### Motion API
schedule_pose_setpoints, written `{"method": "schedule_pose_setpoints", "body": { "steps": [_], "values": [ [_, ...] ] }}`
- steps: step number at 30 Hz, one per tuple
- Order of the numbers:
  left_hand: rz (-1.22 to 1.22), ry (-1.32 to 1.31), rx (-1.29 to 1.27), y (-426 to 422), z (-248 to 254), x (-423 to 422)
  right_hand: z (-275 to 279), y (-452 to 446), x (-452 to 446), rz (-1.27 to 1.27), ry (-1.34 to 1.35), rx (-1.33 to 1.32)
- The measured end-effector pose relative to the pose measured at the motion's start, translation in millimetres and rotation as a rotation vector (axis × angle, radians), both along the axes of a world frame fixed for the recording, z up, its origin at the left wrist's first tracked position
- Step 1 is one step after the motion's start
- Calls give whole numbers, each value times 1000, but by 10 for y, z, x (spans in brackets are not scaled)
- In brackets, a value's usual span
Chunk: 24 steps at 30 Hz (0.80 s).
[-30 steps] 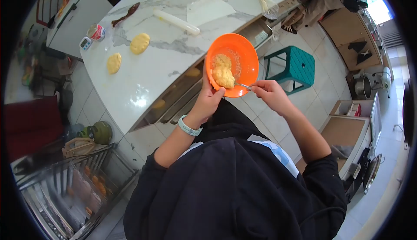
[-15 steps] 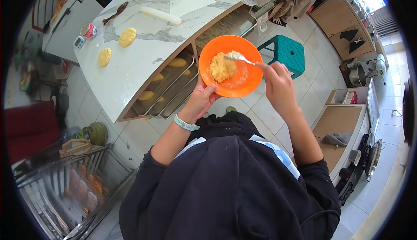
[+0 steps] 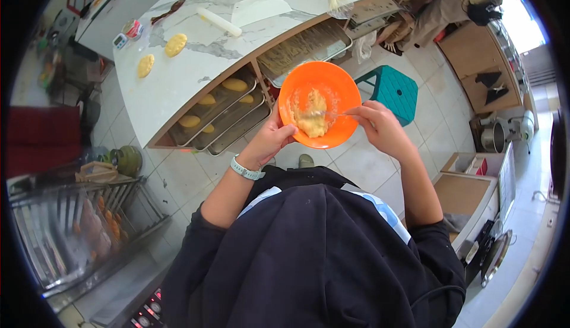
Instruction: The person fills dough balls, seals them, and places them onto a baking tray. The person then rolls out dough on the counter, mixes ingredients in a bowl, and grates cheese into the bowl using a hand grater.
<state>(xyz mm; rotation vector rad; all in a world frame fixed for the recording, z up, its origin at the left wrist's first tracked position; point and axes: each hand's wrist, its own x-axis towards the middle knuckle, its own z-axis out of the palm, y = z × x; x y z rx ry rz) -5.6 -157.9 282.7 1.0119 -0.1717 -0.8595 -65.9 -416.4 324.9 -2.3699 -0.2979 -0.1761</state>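
My left hand (image 3: 272,139) grips the near left rim of an orange bowl (image 3: 345,93), thumb over the edge, holding it in the air in front of my body. Inside the bowl lies a pale yellow, crumbly, moist mixture (image 3: 316,127), with smears on the wall around it. My right hand (image 3: 383,127) pinches the handle of a thin metal spoon or fork (image 3: 333,114) at the bowl's right side. Its head is in the mixture, blurred and partly covered, so its exact kind is unclear.
A marble-patterned counter (image 3: 160,96) carries two flat yellow dough rounds (image 3: 176,45), a white rolling pin (image 3: 219,21) and a small timer (image 3: 120,41). Trays (image 3: 222,111) of dough pieces sit on shelves beneath. A green stool (image 3: 395,93) stands beyond my right hand; a metal rack (image 3: 47,233) is at left.
The spoon or fork has moved down and left into the mixture, which has spread and shifted lower in the bowl. The bowl sits slightly lower in view. Both hands keep their hold.
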Motion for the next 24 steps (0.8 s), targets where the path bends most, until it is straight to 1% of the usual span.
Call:
{"method": "schedule_pose_setpoints", "body": {
  "steps": [2,3,4,6,7,8,10,11,12,14,15,16,17,18,20,21,22,23,24],
  "values": [
    [31,3,19,-23,-37,-57,100,-122,62,-6,107,-22],
    [39,-6,19,-33,-56,-91,82,-76,112,-110,-1,76],
    [50,-18,19,-44,-68,-123,24,-99,120,-93,0,75],
    [118,-15,25,-59,-28,-172,-92,-115,186,-3,6,-15],
    [167,-9,31,-63,-6,-197,-92,-80,137,72,39,19],
    [188,-10,33,-56,2,-223,-65,-81,178,93,38,21],
    [216,-25,82,-37,12,-271,-3,-82,244,103,5,-28],
    [222,-18,85,-31,13,-300,5,-21,275,3,-41,4],
    [226,-21,81,-30,18,-313,-28,-27,281,9,-38,4],
    [239,-32,76,-37,-16,-326,-150,-34,310,-35,-158,-200],
    [306,-134,98,-59,-97,-329,-193,-14,275,-27,-162,-199],
    [369,-234,122,-80,-164,-333,-239,24,174,-26,10,-140],
    [368,-234,124,-105,-215,-345,-290,60,90,-29,185,-79],
    [395,-266,150,-136,-249,-347,-354,103,68,-35,186,-77],
    [407,-295,174,-183,-307,-361,-451,219,10,-62,610,354],
    [417,-287,167,-207,-321,-362,-316,312,-21,-176,855,789],
    [429,-275,161,-214,-331,-363,-335,353,-51,-189,855,794],
    [420,-271,160,-204,-334,-342,-365,391,-70,-174,692,689],
    [391,-178,101,-190,-300,-300,-381,431,-75,-157,531,583]
  ]
}}
